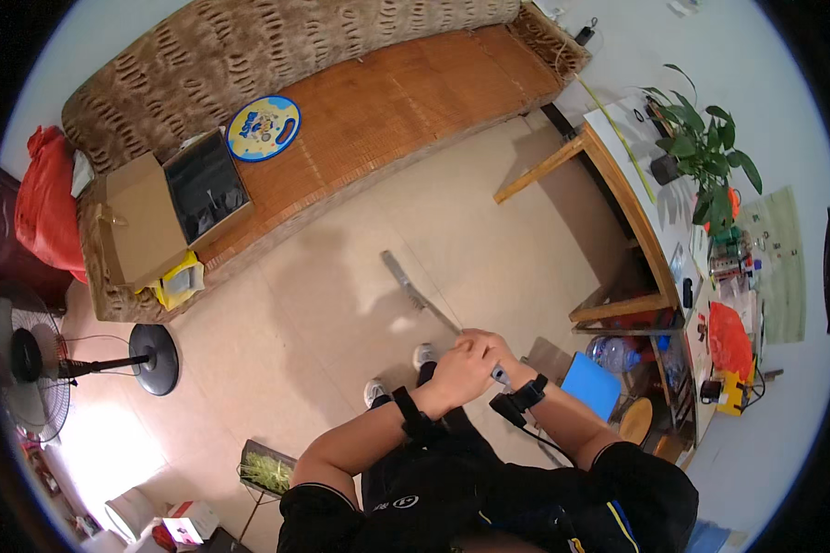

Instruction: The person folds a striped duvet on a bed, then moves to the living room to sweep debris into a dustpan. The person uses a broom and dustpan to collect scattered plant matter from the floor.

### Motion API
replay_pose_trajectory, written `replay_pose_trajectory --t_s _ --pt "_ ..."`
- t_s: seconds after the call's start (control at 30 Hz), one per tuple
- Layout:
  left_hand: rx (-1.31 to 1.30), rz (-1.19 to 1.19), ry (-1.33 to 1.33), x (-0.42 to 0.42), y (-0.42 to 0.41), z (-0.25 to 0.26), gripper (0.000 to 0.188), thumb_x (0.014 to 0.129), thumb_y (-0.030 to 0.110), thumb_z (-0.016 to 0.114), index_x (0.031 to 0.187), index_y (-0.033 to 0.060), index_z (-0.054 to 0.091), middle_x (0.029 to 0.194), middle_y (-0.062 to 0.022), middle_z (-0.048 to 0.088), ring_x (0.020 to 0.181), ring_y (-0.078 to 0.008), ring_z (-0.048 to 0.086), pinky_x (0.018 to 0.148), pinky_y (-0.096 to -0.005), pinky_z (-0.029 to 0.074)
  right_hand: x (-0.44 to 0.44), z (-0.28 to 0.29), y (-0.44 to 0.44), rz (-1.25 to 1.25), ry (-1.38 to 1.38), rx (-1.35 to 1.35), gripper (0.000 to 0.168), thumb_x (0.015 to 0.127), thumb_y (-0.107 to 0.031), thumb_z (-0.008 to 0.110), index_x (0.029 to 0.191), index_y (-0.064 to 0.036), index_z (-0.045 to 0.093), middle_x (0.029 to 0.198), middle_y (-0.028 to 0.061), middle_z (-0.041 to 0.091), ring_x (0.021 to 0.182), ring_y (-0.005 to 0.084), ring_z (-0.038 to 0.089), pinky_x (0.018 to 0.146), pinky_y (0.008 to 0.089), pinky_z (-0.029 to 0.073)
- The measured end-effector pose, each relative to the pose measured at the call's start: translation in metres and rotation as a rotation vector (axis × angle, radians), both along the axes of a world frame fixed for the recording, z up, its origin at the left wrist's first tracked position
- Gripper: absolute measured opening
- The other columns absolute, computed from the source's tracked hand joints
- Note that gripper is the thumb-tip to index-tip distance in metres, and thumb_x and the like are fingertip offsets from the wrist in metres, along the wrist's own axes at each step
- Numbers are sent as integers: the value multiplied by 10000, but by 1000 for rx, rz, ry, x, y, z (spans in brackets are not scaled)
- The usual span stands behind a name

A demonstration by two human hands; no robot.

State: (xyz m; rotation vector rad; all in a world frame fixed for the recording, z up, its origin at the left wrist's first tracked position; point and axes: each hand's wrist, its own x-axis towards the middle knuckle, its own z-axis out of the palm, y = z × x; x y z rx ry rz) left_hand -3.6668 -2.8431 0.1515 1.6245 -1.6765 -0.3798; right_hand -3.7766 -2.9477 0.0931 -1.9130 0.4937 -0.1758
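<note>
Both of my hands are together in front of my body, fingers overlapping around a long, thin grey implement [422,299]. My left hand [456,379] lies against my right hand [518,368], and part of the fingers of each is hidden. One end of the implement, with a hole in it, shows between my palms. Its shaft reaches up and left over the tiled floor to a slightly bent, blunt far end. Its exact kind cannot be told. Both wrists bear black straps, and a cable hangs from the right one.
A long sofa [415,90] holds an open cardboard box [145,214] and a round blue-and-yellow board [263,128]. At left stands a fan [153,359]. To the right are a cluttered table [629,221] with a potted plant [705,145], and a blue seat [591,385]. A planter [266,470] is at lower left.
</note>
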Motion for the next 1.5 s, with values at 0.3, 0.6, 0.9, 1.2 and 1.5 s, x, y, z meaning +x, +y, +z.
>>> replay_pose_trajectory --t_s 0.3,0.6,0.9,1.2,1.5 --pt "126 148 116 20 -76 -70 198 732 139 568 900 43 525 1006 -135 496 791 -295 567 640 -362 481 40 -62 -103 3 217 -460 269 666 -153 594 919 -81 537 851 127 568 791 341 551 682 371 451" --pt "334 156 203 57 -98 -138 299 709 116 561 975 -9 508 1068 -200 515 771 -324 564 676 -404 468 88 -146 -125 30 138 -392 171 666 -33 562 834 -56 545 716 140 517 627 272 552 521 326 449" --pt "291 213 31 88 -48 -16 209 669 107 582 836 9 506 953 -195 505 602 -294 562 502 -361 464 135 -25 -77 293 34 -313 182 657 -103 583 832 -84 539 746 54 532 657 228 563 523 308 435" --pt "236 268 100 142 -54 -104 203 663 69 546 825 -53 526 873 -193 527 731 -311 566 617 -372 477 188 -106 -81 88 119 -275 131 706 -120 550 799 -29 538 741 113 545 669 280 552 598 346 447" --pt "264 349 141 178 75 -158 252 657 63 536 874 -65 531 977 -234 523 730 -334 567 632 -391 478 248 -148 35 273 66 -438 108 648 -111 548 736 -51 525 696 118 543 652 308 543 558 371 440"
